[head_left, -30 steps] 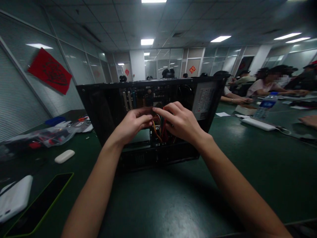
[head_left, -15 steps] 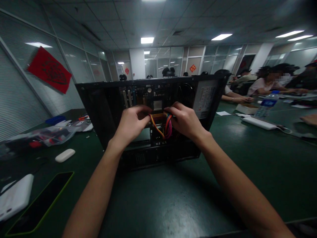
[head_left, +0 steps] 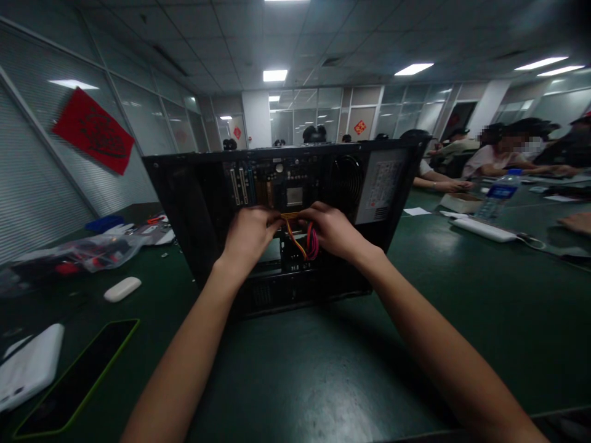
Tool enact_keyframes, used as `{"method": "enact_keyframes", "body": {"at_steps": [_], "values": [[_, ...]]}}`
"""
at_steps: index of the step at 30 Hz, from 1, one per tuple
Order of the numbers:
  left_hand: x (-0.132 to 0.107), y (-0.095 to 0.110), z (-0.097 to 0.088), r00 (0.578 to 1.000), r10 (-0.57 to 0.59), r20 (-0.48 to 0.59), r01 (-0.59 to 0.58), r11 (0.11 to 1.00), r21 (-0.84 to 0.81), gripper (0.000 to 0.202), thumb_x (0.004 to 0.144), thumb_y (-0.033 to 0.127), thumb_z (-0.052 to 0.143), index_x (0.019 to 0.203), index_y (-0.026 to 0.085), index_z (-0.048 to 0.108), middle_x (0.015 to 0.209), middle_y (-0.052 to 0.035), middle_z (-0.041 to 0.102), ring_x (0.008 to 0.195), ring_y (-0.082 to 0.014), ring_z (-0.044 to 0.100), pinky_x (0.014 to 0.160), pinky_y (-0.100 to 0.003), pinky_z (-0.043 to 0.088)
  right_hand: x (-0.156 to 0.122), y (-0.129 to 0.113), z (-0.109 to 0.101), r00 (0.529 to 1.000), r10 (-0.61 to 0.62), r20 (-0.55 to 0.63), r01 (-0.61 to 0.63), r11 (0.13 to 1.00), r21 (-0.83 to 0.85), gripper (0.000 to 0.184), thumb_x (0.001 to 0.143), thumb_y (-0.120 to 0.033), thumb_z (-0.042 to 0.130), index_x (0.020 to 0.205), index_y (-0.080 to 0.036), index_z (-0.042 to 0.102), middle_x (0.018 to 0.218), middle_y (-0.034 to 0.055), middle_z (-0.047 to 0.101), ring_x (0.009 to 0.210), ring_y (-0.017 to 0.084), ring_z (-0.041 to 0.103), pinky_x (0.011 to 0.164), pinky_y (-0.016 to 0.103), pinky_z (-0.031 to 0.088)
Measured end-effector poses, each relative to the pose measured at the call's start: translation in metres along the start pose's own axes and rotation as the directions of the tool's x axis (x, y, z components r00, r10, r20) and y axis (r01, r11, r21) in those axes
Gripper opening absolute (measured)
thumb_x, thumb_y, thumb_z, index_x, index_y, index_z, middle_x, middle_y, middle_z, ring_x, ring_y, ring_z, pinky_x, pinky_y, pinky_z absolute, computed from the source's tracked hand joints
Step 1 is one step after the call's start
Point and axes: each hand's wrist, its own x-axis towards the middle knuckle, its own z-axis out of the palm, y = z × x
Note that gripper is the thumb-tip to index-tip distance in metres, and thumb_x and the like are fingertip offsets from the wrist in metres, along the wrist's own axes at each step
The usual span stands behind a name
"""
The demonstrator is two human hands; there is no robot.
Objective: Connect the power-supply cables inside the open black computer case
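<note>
While a white device [head_left: 30,363] is cut off by the left edge of the view, a dark phone [head_left: 78,381] with a green border is laid beside it on the green table [head_left: 295,381]. Farther back, a clear bag [head_left: 99,253] is seen, with dark and red items [head_left: 64,269] held inside, and a red banner [head_left: 95,130] is fixed to the glass wall [head_left: 28,166]. A blue tray [head_left: 104,223] is set past the bag, and a small white pod [head_left: 122,289] is placed between bag and phone.

In the middle, the black chassis [head_left: 300,295] is stood on the table, its bared side turned toward the camera. At its left, pale slots [head_left: 241,186] can be made out on the board [head_left: 272,175]. Before the board, the left end of a run of wires [head_left: 314,244] is pinched by the left hand [head_left: 252,234], thumb and fingers brought together. The run is stretched between both hands; below it, yellow, red and pink strands are looped. A square metal plate [head_left: 294,196] is seen just above. The run's right end is gripped by the right hand [head_left: 330,227], its fingers curled, the tips partly hidden. Farther right, a fan [head_left: 347,175] and a labelled power supply [head_left: 379,184] are mounted in the chassis.

Beyond it, a paper [head_left: 416,211], a co-worker's hand [head_left: 455,186], a carton [head_left: 462,202], a white bar [head_left: 482,229] and a blue-capped bottle [head_left: 501,195] are seen.
</note>
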Motion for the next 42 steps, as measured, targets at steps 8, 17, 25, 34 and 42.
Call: {"method": "enact_keyframes", "body": {"at_steps": [8, 17, 25, 34, 42], "values": [[-0.003, -0.008, 0.030, 0.967, -0.129, 0.220, 0.031, 0.916, 0.400, 0.026, 0.096, 0.026, 0.052, 0.108, 0.019, 0.075, 0.103, -0.0136, 0.074, 0.098, -0.0302, 0.070, 0.081, -0.039, 0.055, 0.000, 0.023, 0.037, 0.945, 0.185, 0.271, -0.134, 0.971, -0.197, 0.028, 0.092, -0.019, 0.053, 0.115, -0.015, 0.068, 0.120, 0.0136, 0.065, 0.106, 0.023, 0.063, 0.087, 0.028, 0.044], [0.013, -0.009, 0.061, 0.898, -0.134, 0.419, -0.090, 0.877, 0.473, 0.030, 0.093, 0.021, 0.049, 0.104, 0.013, 0.076, 0.102, -0.0201, 0.074, 0.096, -0.0353, 0.071, 0.076, -0.041, 0.055, -0.001, 0.035, 0.047, 0.941, 0.156, 0.299, -0.128, 0.986, -0.110, 0.032, 0.087, -0.016, 0.051, 0.112, -0.015, 0.071, 0.117, 0.0128, 0.068, 0.108, 0.024, 0.064, 0.085, 0.027, 0.045], [0.025, -0.013, 0.073, 0.909, -0.100, 0.406, -0.116, 0.873, 0.474, 0.030, 0.092, 0.025, 0.050, 0.099, 0.014, 0.078, 0.100, -0.0188, 0.075, 0.094, -0.0349, 0.072, 0.075, -0.040, 0.057, 0.000, 0.033, 0.048, 0.929, 0.174, 0.325, -0.153, 0.984, -0.090, 0.032, 0.087, -0.016, 0.052, 0.111, -0.016, 0.072, 0.115, 0.0132, 0.069, 0.104, 0.024, 0.066, 0.080, 0.026, 0.046], [0.020, -0.007, 0.071, 0.926, -0.152, 0.347, -0.045, 0.866, 0.499, 0.028, 0.091, 0.026, 0.053, 0.099, 0.017, 0.078, 0.099, -0.0174, 0.076, 0.095, -0.0372, 0.072, 0.073, -0.041, 0.056, -0.001, 0.032, 0.048, 0.933, 0.165, 0.321, -0.144, 0.986, -0.087, 0.028, 0.088, -0.016, 0.052, 0.107, -0.015, 0.072, 0.113, 0.0146, 0.070, 0.103, 0.025, 0.066, 0.080, 0.027, 0.046], [0.019, -0.001, 0.068, 0.921, -0.171, 0.350, -0.040, 0.851, 0.523, 0.028, 0.091, 0.023, 0.052, 0.100, 0.016, 0.077, 0.101, -0.0191, 0.075, 0.098, -0.0380, 0.071, 0.076, -0.042, 0.056, -0.003, 0.032, 0.049, 0.943, 0.145, 0.299, -0.130, 0.989, -0.068, 0.027, 0.088, -0.018, 0.051, 0.106, -0.015, 0.072, 0.110, 0.0148, 0.070, 0.101, 0.025, 0.066, 0.079, 0.028, 0.046]]}}
